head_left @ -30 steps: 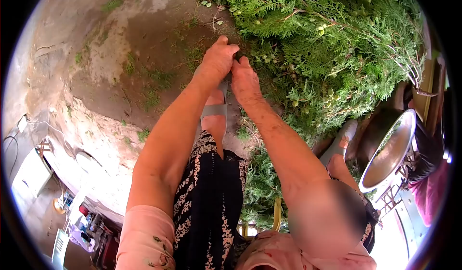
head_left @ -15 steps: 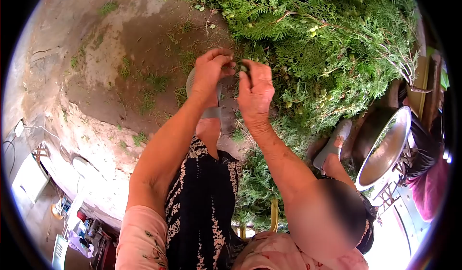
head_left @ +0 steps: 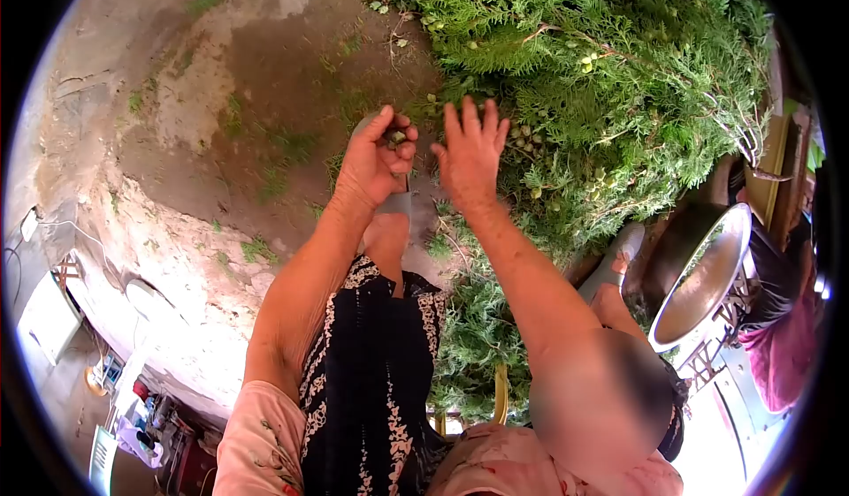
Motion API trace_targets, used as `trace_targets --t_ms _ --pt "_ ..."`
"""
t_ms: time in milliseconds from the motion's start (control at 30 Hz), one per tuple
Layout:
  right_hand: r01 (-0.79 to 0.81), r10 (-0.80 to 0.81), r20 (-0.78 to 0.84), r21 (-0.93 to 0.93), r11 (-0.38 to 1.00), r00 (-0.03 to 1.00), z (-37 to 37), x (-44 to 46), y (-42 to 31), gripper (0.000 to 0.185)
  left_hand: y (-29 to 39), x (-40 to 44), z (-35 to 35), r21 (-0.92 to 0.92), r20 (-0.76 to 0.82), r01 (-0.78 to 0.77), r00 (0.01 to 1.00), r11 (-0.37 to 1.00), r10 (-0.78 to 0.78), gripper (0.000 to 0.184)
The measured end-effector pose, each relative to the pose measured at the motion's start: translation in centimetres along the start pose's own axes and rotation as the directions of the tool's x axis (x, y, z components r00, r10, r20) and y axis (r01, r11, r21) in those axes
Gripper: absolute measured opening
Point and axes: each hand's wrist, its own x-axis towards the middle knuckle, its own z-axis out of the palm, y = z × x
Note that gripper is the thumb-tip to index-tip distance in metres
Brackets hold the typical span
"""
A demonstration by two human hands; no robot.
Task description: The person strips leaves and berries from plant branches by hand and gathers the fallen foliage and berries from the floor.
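Okay so your left hand (head_left: 380,160) is at 11 o'clock, palm up, fingers curled around some small greenish bits (head_left: 395,136). Your right hand (head_left: 471,162) is at 1, fingers spread wide, nothing in it that I can see, right by the leafy branches (head_left: 610,80) filling 1 to 2. Metal basin (head_left: 707,297) sits around 3.

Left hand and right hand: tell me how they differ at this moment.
The left hand is curled around small greenish cones, while the right hand has its fingers spread. The left hand's palm side faces the camera; the right hand shows its back. The right hand is nearer the conifer branches than the left hand. Both are bare.
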Motion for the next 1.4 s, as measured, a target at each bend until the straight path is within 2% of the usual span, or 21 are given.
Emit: trace_targets --t_ms 167,267,333,367,400,500,533,567,633,667,700,833,900,967,1033,1067,1133,1167,1233,1367,1400 --pt "0.168 -0.182 0.118 0.120 0.979 0.976 0.2 -3.7 -1.1 0.042 0.0 -0.6 0.4 -0.041 -0.100 -0.029 0.995 0.999 0.025 0.031" --pt "0.199 -0.205 0.007 0.216 0.956 0.979 -0.3 -3.5 0.1 0.030 0.1 -0.9 0.0 -0.122 -0.067 -0.008 0.998 0.993 0.000 0.032" --pt "0.002 0.075 -0.178 0.398 0.918 0.981 -0.7 -2.5 2.1 0.023 0.2 -0.9 -0.5 -0.117 -0.083 -0.034 0.996 0.993 0.025 0.029" --pt "0.022 0.073 -0.265 0.339 0.941 0.962 -0.4 -1.8 3.6 0.025 0.0 -1.0 -0.6 -0.118 -0.087 -0.030 0.996 0.993 0.019 0.029" --pt "-0.085 0.182 -0.242 0.361 0.929 0.953 -0.9 -0.9 4.0 0.026 0.0 -1.1 -0.5 -0.093 -0.095 -0.044 0.995 0.995 0.036 0.025" --pt "-0.206 0.252 -0.182 0.240 0.949 0.950 -1.1 0.6 4.0 0.027 0.1 -1.0 0.1 0.020 -0.117 -0.108 0.987 0.994 0.109 0.019" --pt "-0.113 0.119 -0.230 0.036 0.993 0.966 0.4 0.8 4.4 0.030 0.0 -0.9 0.4 0.105 -0.123 -0.156 0.978 0.982 0.168 0.015" --pt "-0.113 0.118 -0.232 0.035 0.993 0.966 0.3 0.5 4.1 0.030 -0.1 -0.7 0.6 0.105 -0.121 -0.156 0.978 0.982 0.169 0.015" --pt "-0.128 0.152 -0.076 0.254 0.959 0.986 0.1 -0.5 2.6 0.027 -0.1 -0.3 0.8 0.419 -0.119 -0.188 0.958 0.888 0.260 0.013" --pt "-0.084 0.118 -0.185 0.179 0.980 0.976 -0.7 -1.2 1.2 0.024 -0.2 -0.1 0.7 0.418 -0.122 -0.189 0.958 0.888 0.261 0.013" --pt "-0.085 0.118 -0.182 0.181 0.980 0.976 -0.9 -1.3 0.5 0.024 -0.3 -0.1 0.5 0.401 -0.136 -0.180 0.958 0.898 0.252 0.014" --pt "-0.183 0.222 -0.040 0.437 0.881 0.974 0.4 -0.8 -2.1 0.022 -0.1 -0.2 -0.1 0.292 -0.142 -0.161 0.967 0.943 0.209 0.014" --pt "-0.447 0.358 0.315 0.279 0.850 0.879 -0.2 0.8 -3.3 0.022 -0.1 -0.4 0.2 0.291 -0.158 -0.157 0.965 0.944 0.209 0.014" --pt "-0.456 0.369 0.308 0.294 0.840 0.877 1.1 0.8 -2.9 0.022 -0.1 -0.5 0.4 0.285 -0.171 -0.152 0.963 0.946 0.207 0.014" --pt "-0.542 0.436 0.324 0.463 0.701 0.840 1.9 0.5 -1.9 0.020 0.0 -0.6 0.5 0.268 -0.202 -0.138 0.960 0.953 0.195 0.016" --pt "-0.540 0.434 0.323 0.462 0.703 0.841 1.2 0.5 -1.7 0.020 -0.1 -0.6 0.6 0.266 -0.201 -0.140 0.960 0.954 0.197 0.016" --pt "-0.617 0.444 0.529 0.784 0.069 0.723 -1.1 0.2 -1.3 0.018 -0.7 -0.7 0.9 0.395 -0.169 -0.183 0.949 0.900 0.267 0.018" --pt "-0.617 0.447 0.528 0.784 0.070 0.722 -1.6 -0.1 -0.8 0.018 -0.9 -0.7 0.9 0.395 -0.167 -0.181 0.950 0.901 0.264 0.018" --pt "-0.544 0.369 0.611 0.792 -0.278 0.701 -2.3 -0.3 0.0 0.016 -1.3 -0.8 1.0 0.635 -0.122 -0.127 0.958 0.762 0.261 0.019" --pt "-0.551 0.287 0.606 0.795 -0.254 0.742 -2.7 -0.7 0.8 0.014 -1.1 -1.6 2.0 0.714 -0.069 -0.099 0.975 0.693 0.210 0.019" --pt "-0.552 0.285 0.607 0.794 -0.255 0.742 -2.7 -0.8 0.8 0.014 -0.9 -1.6 1.8 0.707 -0.043 -0.063 0.990 0.704 0.133 0.021"
